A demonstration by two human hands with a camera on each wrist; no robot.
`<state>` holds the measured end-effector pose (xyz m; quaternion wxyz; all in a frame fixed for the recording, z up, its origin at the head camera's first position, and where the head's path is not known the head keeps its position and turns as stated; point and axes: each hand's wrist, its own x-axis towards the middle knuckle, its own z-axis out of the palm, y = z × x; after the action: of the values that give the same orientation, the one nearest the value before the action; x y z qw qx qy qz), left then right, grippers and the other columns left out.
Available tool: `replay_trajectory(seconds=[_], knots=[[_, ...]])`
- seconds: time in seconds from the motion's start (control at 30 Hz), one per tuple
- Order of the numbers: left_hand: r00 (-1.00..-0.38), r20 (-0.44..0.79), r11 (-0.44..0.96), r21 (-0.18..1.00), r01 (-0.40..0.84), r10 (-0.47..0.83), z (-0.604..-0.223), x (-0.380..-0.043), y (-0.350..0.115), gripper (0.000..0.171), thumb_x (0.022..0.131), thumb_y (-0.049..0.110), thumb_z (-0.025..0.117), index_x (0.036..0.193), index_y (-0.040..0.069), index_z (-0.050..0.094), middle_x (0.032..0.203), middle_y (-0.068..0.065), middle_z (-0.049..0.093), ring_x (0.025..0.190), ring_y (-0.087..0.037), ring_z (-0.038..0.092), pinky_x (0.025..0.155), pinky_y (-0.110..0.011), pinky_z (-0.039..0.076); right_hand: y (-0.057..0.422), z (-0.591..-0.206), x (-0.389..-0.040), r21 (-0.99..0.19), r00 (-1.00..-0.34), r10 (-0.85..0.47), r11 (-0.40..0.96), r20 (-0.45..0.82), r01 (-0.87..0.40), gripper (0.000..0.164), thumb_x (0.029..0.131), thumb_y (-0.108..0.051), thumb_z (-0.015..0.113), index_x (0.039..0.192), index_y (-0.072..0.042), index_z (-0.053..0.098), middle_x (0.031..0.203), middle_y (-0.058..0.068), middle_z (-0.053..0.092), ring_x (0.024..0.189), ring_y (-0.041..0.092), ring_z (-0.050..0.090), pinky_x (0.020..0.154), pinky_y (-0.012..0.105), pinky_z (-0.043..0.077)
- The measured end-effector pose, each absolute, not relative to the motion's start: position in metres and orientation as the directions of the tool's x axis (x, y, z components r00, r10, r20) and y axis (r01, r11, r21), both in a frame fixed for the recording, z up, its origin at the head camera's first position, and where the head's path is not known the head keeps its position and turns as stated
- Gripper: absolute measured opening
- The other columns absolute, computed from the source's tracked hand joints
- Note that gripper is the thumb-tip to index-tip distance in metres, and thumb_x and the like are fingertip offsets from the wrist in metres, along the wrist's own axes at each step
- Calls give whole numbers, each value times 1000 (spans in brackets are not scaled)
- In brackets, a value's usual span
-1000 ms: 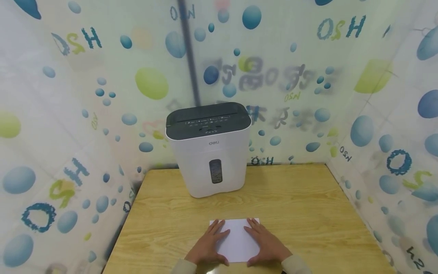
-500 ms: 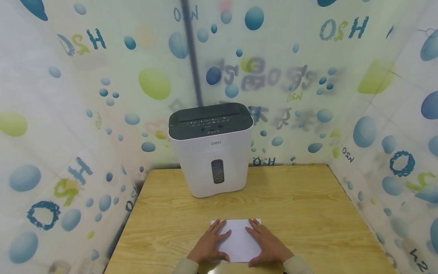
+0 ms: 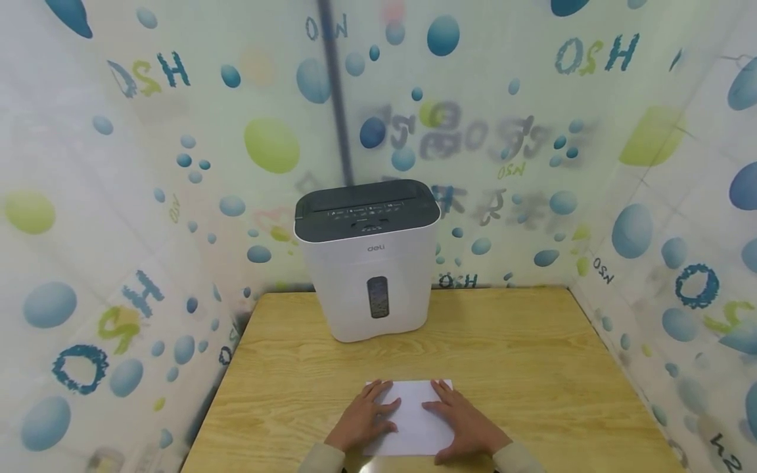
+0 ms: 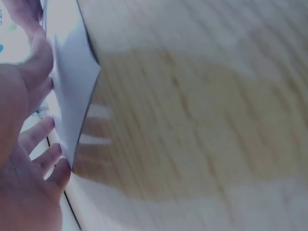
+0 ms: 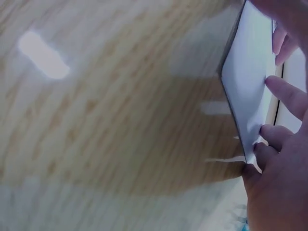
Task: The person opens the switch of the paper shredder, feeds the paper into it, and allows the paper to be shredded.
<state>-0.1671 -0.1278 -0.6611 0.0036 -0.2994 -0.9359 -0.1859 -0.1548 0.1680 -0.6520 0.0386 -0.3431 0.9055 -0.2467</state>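
A white sheet of paper [image 3: 411,424] lies flat on the wooden table, near its front edge. On its left side rests my left hand [image 3: 362,419], fingers spread and thumb over the sheet. My right hand [image 3: 470,426] rests on the right side with fingers spread, its thumb by the near right corner. In the left wrist view, fingertips of the left hand [image 4: 33,178] touch the paper [image 4: 72,86] along its edge. Fingertips of the right hand [image 5: 279,178] likewise touch the paper [image 5: 248,82] in the right wrist view. Neither hand grips it.
A white paper shredder [image 3: 369,263] with a dark top and a small front window stands behind the sheet, left of centre on the table [image 3: 520,368]. Patterned curtains [image 3: 503,98] enclose the table's back and both sides.
The left thumb has moved up from the sheet's near edge and inward onto the paper. The right thumb has shifted slightly right. The head view has drifted a little; the shredder stays put.
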Motion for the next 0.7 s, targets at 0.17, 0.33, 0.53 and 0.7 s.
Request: replay_trajectory(seconds=[0.17,0.33,0.53,0.7], knots=[[-841,62,773,362,521,537,-661,-169,-127,72,74,63,80,138,32,65,157,-2,47,145,-33,43,113,-52,43,168,-650,-154,-499,-778,-626,661,46,-561,98,65,-64,87,145,-16,57,165,26,30,151,51,27,114,69,31],[-840,-22,779,386,494,543,-663,-168,-131,104,55,72,86,147,34,55,165,1,35,153,-36,31,117,-57,38,168,-651,-155,-512,-786,-617,667,27,-541,100,63,-65,88,146,-18,56,166,24,29,152,51,25,115,69,29],[-828,9,761,390,519,560,-665,-168,-132,99,59,67,86,147,31,56,165,-2,36,153,-37,30,117,-58,36,168,-654,-156,-509,-783,-621,660,44,-552,100,63,-66,87,145,-18,57,166,24,29,151,51,26,114,70,30],[-811,73,742,363,563,580,-666,-169,-132,91,61,64,86,142,30,62,161,-6,42,148,-37,37,114,-57,41,168,-655,-156,-505,-779,-624,655,58,-562,99,62,-67,87,144,-19,57,165,24,31,150,52,28,113,70,31]])
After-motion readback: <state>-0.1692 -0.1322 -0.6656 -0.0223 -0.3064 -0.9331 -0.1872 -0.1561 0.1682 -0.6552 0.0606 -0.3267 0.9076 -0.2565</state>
